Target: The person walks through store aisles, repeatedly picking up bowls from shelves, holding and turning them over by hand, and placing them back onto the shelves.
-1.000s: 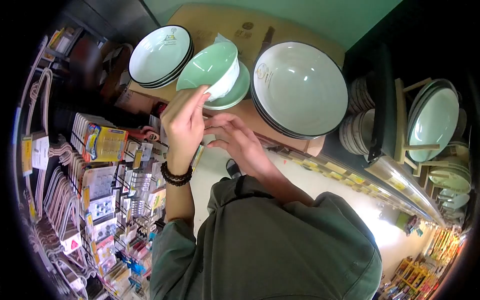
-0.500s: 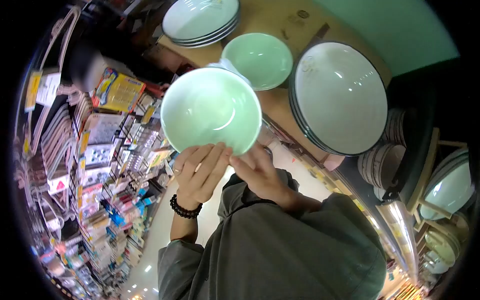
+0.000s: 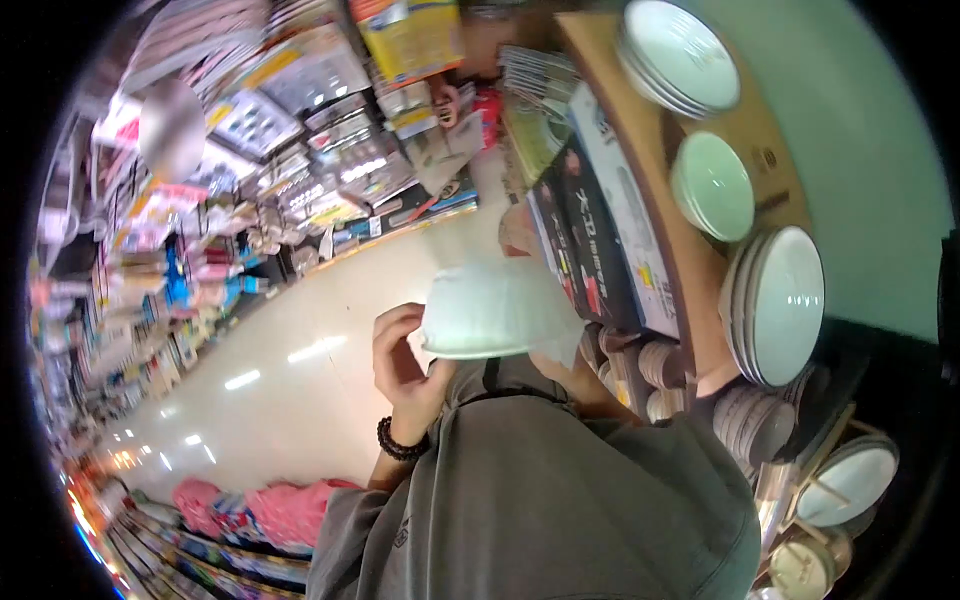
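A pale green bowl (image 3: 478,352) is tipped upside down in front of my chest, its rim toward me. Thin whitish wrapping (image 3: 500,305) covers its outside, blurred by motion, and a loose flap hangs at the right. My left hand (image 3: 408,355), with a dark bead bracelet on the wrist, is closed at the bowl's left rim, fingers curled and thumb below. My right hand (image 3: 566,370) reaches the bowl's right side. Its fingers are hidden behind the bowl and wrapping.
On a cardboard-topped shelf at right stand stacked white plates (image 3: 682,58), green bowls (image 3: 716,188) and large white bowls (image 3: 785,305). Below are boxes (image 3: 600,235) and more dishes (image 3: 840,482). Racks of packaged goods (image 3: 300,150) line the left, beyond a pale floor (image 3: 290,400).
The bowl has turned over from inside-up to underside-up and come lower, showing its wrapping. My left hand has shifted to its left rim. The view has swung, moving the shelf rightward.
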The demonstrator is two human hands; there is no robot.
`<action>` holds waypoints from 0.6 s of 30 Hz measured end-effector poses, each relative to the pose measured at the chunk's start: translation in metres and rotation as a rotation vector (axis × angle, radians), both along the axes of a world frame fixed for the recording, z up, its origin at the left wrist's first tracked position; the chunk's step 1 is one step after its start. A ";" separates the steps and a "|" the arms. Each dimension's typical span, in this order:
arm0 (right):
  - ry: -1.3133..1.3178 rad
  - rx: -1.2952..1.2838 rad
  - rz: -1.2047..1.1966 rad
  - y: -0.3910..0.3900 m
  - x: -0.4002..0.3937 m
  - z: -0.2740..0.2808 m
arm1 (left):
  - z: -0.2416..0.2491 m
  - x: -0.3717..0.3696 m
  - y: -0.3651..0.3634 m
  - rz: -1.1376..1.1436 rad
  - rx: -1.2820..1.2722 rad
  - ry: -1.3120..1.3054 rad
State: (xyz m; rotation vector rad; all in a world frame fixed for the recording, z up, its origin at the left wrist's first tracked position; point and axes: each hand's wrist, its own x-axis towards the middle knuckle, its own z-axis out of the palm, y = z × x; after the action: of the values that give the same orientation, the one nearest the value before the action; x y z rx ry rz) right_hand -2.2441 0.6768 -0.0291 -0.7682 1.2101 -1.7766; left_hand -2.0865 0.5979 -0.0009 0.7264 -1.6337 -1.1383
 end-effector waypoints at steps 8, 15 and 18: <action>-0.256 0.005 0.356 -0.072 0.051 0.023 | -0.011 0.062 -0.030 0.057 0.078 0.292; -0.002 -0.060 0.592 -0.133 0.125 0.036 | -0.007 0.138 -0.051 0.270 -0.025 0.338; -0.047 -0.104 0.746 -0.155 0.162 0.024 | -0.007 0.176 -0.047 0.366 -0.010 0.379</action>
State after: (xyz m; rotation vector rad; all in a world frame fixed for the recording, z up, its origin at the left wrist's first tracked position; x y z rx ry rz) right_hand -2.0817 0.5214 -0.0054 -1.0607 0.6641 -1.2266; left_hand -1.9110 0.5508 -0.0080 0.7168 -1.1338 -0.9333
